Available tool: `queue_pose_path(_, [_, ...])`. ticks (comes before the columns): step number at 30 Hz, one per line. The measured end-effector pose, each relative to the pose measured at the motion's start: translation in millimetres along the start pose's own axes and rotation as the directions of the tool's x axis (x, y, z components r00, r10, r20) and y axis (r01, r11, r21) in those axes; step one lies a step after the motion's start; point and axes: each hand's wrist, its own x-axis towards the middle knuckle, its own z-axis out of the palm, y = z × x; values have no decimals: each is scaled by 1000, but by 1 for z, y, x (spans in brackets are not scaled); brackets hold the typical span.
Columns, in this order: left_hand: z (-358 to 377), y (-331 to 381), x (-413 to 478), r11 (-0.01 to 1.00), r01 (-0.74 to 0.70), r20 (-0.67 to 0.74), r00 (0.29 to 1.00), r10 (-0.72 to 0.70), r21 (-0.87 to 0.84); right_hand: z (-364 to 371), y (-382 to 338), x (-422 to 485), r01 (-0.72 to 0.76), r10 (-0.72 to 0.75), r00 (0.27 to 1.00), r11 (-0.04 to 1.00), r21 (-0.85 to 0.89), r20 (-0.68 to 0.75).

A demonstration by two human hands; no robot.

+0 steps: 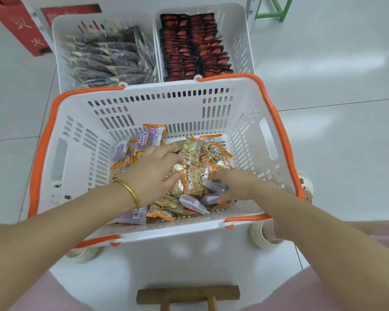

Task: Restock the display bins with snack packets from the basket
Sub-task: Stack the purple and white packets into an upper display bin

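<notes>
1. Head view: a white basket (245, 102) with orange handles is seen below the camera, and loose snack packets (189, 176) are heaped on its floor.
2. Two sorts are found in the heap: golden packets (193, 151) edged in orange, and purple packets (148, 138) printed with white Chinese characters that cannot be read with certainty.
3. The left hand (153, 173), ringed at the wrist by a gold bangle (130, 191), is laid over the heap with fingers stretched out, touching golden packets; nothing is gripped.
4. The right hand (236, 187) is curled round a purple packet (218, 187) at the near right of the heap.
5. Beyond the basket two white display bins are set side by side. The left bin (58, 52) is filled with dark packets (106, 59), the right bin (240, 41) with red-and-black packets (193, 46) in two rows; their print is too small to be read.
6. A red sign (20, 28) with white characters is seen at the upper left, and a wooden stool (189, 292) at the bottom edge.
</notes>
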Motion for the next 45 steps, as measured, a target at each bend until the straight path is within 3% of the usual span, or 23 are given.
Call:
queue_pose_path(7, [0,2,-1,1000,7,12,1000,-7,1,2,2,1,-66,63,997,995,78,35])
queue_pose_path(14, [-3,3,1,1000,3,8,1000,-3,-21,-39,0,-22,-49,51,997,998,33,-57])
queue_pose_path(17, [-6,7,8,994,-1,18,1000,3,-114,-76,-8,-40,-18,30,992,995,97,-124])
queue_pose_path(19, [-10,14,12,963,30,44,999,-18,-267,-99,-17,-52,7,34,981,977,211,-189])
queue_pose_path(22, [-23,27,15,872,54,46,998,-36,-487,-127,-40,-66,112,11,959,903,416,-282])
queue_pose_path(25, [-45,31,15,845,49,-10,998,-64,-533,-148,-61,-75,163,49,948,773,613,-313])
queue_pose_path(29, [-80,20,12,807,109,41,994,-105,-581,-169,-67,-77,64,55,992,532,844,-110])
queue_pose_path(31, [-99,11,7,798,122,53,992,-113,-590,-183,-71,-77,66,9,997,494,867,-81])
queue_pose_path(34, [-124,-4,1,773,147,71,989,-131,-617,-206,-80,-74,66,-11,997,509,858,-71])
queue_pose_path(41, [-143,-26,10,635,176,1,964,-266,-752,-233,-103,-62,1,117,983,773,635,-144])
queue_pose_path(45, [-144,-31,19,579,187,-20,943,-332,-794,-245,-108,-53,9,101,982,818,575,-159])
